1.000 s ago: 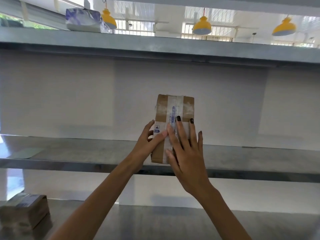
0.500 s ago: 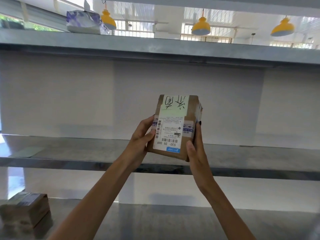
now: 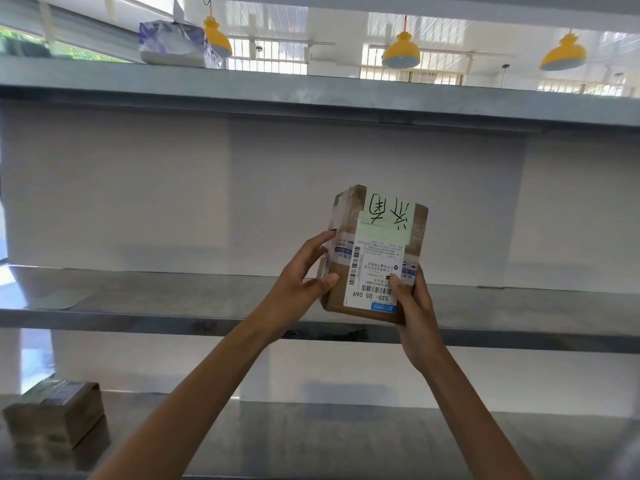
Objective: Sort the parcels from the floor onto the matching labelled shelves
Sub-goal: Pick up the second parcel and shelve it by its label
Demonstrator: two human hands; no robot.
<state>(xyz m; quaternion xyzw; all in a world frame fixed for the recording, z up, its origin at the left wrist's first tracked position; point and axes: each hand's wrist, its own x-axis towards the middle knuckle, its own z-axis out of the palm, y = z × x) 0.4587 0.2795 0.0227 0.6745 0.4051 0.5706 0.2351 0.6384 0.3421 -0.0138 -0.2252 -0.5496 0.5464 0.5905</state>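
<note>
1. Right of centre in the frame, a small cardboard parcel point(image 3: 375, 254) is held upright in the air, in front of the opening between the middle shelf point(image 3: 138, 299) and the upper shelf point(image 3: 311, 95).
2. It is a brown, box-shaped carton with clear tape over its edges. Its front faces the camera.
3. A white shipping label point(image 3: 374, 275) covers most of the front and reads upside down: barcodes, fine print, and "530- D5 069" near the bottom.
4. A pale green note point(image 3: 384, 218) above the label bears large handwritten characters, also upside down.
5. The left hand point(image 3: 298, 282) grips the parcel's left side, with the thumb on the front and the fingers curled round the edge.
6. The right hand point(image 3: 412, 306) grips the lower right corner, thumb pressed on the label. Its fingers are hidden behind the box.
7. The shelves are flat, dull grey metal. The lower shelf point(image 3: 311, 438) runs across the bottom of the frame.
8. Blurred stacked brown parcels point(image 3: 55, 417) sit on it at lower left.
9. A plastic-wrapped parcel point(image 3: 171, 45) sits on the upper shelf at upper left, and its print is unreadable.
10. Yellow pendant lamps point(image 3: 401, 51) hang beyond.
</note>
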